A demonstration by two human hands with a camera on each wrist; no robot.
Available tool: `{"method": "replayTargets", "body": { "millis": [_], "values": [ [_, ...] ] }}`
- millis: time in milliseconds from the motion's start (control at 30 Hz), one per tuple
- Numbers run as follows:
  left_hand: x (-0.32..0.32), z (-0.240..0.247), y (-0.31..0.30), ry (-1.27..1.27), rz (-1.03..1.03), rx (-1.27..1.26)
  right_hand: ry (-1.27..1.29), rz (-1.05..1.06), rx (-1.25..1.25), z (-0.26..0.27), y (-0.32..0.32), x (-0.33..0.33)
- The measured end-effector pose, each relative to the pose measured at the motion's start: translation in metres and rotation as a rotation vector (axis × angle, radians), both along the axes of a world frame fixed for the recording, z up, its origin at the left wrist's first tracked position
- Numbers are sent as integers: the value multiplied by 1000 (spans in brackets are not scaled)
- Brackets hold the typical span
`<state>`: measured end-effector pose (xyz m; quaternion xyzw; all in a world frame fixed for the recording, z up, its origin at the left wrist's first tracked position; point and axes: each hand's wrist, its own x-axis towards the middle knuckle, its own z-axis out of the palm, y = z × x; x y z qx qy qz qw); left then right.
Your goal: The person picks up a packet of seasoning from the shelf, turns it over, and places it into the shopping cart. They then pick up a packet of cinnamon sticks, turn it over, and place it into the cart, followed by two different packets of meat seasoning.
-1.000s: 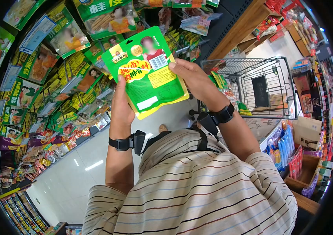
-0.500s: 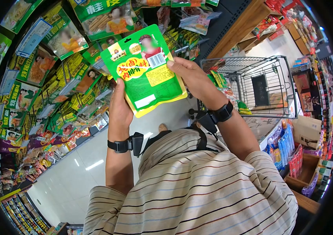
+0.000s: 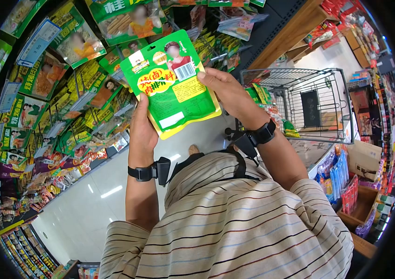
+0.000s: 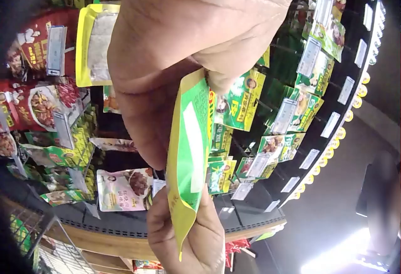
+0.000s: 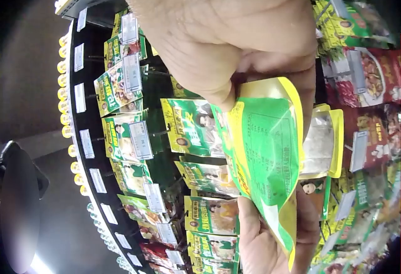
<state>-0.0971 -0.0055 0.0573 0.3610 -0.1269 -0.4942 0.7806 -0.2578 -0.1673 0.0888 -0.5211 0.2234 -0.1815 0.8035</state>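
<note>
A green and yellow seasoning packet (image 3: 174,86) is held up between both hands, its printed side with a barcode and a white label strip facing the head camera. My left hand (image 3: 143,128) grips its left edge, thumb on the printed side and fingers behind. On the opposite edge my right hand (image 3: 227,93) pinches it, thumb near the barcode. Both wrist views show the packet (image 4: 191,142) nearly edge-on, with fingers curled behind it. In the right wrist view the packet (image 5: 269,148) bulges slightly, and the other hand holds its far edge.
Hanging spice packets (image 3: 74,42) with price tags (image 3: 39,43) fill the shelf on the left and ahead. A wire shopping cart (image 3: 306,104) with several packets stands to the right. Beyond it are a cardboard box (image 3: 364,158) and a wooden bin (image 3: 360,204). Pale tiled floor (image 3: 81,209) lies below.
Both hands have shifted the packet very slightly left since a second ago, holding it the same way. Over the last half second the hands and packet stay nearly still, while the view shifts slightly.
</note>
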Motion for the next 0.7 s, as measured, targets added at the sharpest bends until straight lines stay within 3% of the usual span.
{"method": "replayTargets", "body": {
  "millis": [600,700],
  "values": [
    [-5,1,6,-4,-13,36,65,48,40,-16,-8,2],
    [-4,-5,6,-95,18,83,99,34,2,-20,-13,-2]
  ]
}}
